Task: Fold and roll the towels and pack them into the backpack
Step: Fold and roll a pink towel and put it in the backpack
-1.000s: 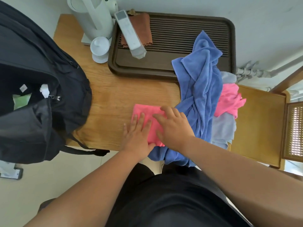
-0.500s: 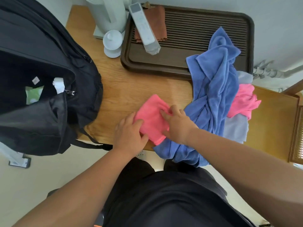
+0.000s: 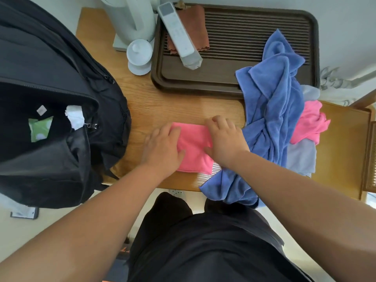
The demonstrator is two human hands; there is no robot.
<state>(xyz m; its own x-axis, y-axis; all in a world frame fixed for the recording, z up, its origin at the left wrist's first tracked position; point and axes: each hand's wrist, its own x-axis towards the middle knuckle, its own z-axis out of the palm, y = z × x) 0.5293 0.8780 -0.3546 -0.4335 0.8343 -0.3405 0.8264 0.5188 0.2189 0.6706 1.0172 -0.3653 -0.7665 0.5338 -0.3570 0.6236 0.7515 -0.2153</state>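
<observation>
Right hand (image 3: 225, 143) covers pink towel (image 3: 193, 147) end

Backpack (image 3: 61, 119) left of towel (image 3: 193, 149), tray (image 3: 223, 78) behind

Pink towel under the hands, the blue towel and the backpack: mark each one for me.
folded pink towel (image 3: 193, 139): head view, bare middle of the folded cloth.
blue towel (image 3: 272, 102): head view, bunched middle of the cloth.
backpack (image 3: 46, 58): head view, black outer wall above the zip.

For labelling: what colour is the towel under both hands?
The towel is plain pink, best seen in the head view.
</observation>
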